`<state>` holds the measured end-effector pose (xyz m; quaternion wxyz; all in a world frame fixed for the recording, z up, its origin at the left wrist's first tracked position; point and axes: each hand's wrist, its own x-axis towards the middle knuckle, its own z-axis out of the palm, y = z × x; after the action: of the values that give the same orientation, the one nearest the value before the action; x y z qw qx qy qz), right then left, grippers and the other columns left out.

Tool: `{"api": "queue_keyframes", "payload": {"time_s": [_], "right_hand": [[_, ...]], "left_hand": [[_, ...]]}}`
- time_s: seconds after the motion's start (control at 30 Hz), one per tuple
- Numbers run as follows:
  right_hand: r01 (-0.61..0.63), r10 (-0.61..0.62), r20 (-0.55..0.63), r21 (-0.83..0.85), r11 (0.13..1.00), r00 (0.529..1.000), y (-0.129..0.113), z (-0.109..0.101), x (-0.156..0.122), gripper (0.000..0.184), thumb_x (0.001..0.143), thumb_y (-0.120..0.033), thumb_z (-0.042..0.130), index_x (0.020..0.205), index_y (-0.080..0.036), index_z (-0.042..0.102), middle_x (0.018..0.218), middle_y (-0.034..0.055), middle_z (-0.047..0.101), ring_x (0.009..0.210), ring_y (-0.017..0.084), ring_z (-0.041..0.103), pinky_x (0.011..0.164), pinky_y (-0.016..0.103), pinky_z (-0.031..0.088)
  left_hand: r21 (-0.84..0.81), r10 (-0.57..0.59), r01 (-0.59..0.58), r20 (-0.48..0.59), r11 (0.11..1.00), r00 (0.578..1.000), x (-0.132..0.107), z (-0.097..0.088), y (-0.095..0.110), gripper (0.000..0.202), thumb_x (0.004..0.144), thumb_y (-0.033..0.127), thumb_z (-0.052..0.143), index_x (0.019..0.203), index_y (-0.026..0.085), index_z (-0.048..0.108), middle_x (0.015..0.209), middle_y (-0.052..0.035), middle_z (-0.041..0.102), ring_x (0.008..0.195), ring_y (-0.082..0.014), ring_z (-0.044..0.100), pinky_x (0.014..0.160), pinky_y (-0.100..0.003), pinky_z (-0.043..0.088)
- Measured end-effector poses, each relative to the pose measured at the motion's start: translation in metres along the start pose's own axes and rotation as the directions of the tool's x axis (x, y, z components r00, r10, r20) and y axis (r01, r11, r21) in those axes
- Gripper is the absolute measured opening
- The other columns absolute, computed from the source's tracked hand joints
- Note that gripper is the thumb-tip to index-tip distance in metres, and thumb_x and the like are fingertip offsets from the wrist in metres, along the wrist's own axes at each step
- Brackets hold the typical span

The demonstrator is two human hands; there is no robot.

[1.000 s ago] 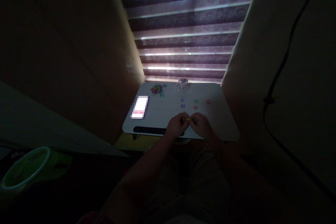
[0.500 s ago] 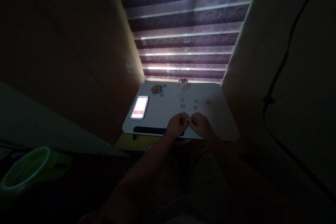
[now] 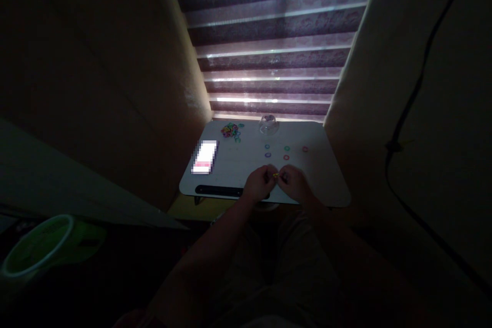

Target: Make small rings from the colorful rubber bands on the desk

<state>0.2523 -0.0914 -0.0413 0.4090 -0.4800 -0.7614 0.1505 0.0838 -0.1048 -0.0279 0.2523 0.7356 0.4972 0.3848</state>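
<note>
My left hand [image 3: 262, 182] and my right hand [image 3: 292, 182] meet over the front of the white table [image 3: 319, 184]. Both have their fingers pinched on a small yellow hair tie [image 3: 275, 175], partly hidden by the fingertips. Just beyond them lie separate ring-shaped hair ties: a purple one [image 3: 268, 155], a blue one [image 3: 267, 146], a green one [image 3: 286, 148], a red one [image 3: 286, 157] and another red one [image 3: 305, 149]. A mixed pile of coloured hair ties [image 3: 229, 130] rests at the back left.
A clear dome-shaped container [image 3: 268, 125] stands at the table's back. At the left lies a lit phone [image 3: 205, 157], its screen blurred. A black ledge strip [image 3: 219, 191] runs along the front edge. Walls flank the table, and a green bucket [image 3: 57, 246] is at lower left.
Both hands stay in nearly the same place. The yellow hair tie between the fingertips looks more bunched than before, when it was a thin stretched line.
</note>
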Motion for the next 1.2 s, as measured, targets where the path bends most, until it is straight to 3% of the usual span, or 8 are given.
{"api": "queue_keyframes", "payload": {"time_s": [0.13, 0.43, 1.2], "right_hand": [[0.024, -0.024, -0.008, 0.004, 1.000, 1.000, 0.0001, 0.0002, 0.0002, 0.012, 0.075, -0.022, 0.058, 0.066, -0.021, 0.050, 0.065, 0.0001, 0.055, 0.061, 0.014, 0.050, 0.058, 0.025, 0.038], [0.023, -0.023, 0.002, 0.006, 1.000, 1.000, 0.0017, 0.0007, 0.0008, 0.011, 0.076, -0.023, 0.058, 0.067, -0.022, 0.051, 0.066, 0.0002, 0.055, 0.062, 0.014, 0.051, 0.059, 0.026, 0.039], [0.026, -0.025, 0.011, -0.008, 1.000, 1.000, 0.0011, -0.0006, 0.0012, 0.016, 0.080, -0.025, 0.059, 0.066, -0.021, 0.051, 0.066, 0.0004, 0.055, 0.061, 0.014, 0.050, 0.058, 0.027, 0.037]], "left_hand": [[-0.036, 0.046, -0.046, 0.006, 0.998, 0.999, -0.0006, -0.0015, 0.0015, 0.014, 0.083, 0.019, 0.059, 0.096, 0.019, 0.064, 0.088, -0.0005, 0.070, 0.078, -0.0121, 0.061, 0.074, -0.022, 0.048], [0.028, -0.011, 0.011, 0.011, 1.000, 1.000, -0.0004, -0.0025, 0.0042, 0.014, 0.084, 0.019, 0.059, 0.096, 0.018, 0.065, 0.082, 0.0002, 0.068, 0.069, -0.0115, 0.057, 0.069, -0.022, 0.045], [0.064, 0.000, 0.000, 0.009, 0.998, 1.000, 0.0000, -0.0014, 0.0017, 0.015, 0.086, 0.029, 0.060, 0.094, 0.018, 0.064, 0.078, 0.0007, 0.065, 0.065, -0.0118, 0.054, 0.064, -0.022, 0.042]]}}
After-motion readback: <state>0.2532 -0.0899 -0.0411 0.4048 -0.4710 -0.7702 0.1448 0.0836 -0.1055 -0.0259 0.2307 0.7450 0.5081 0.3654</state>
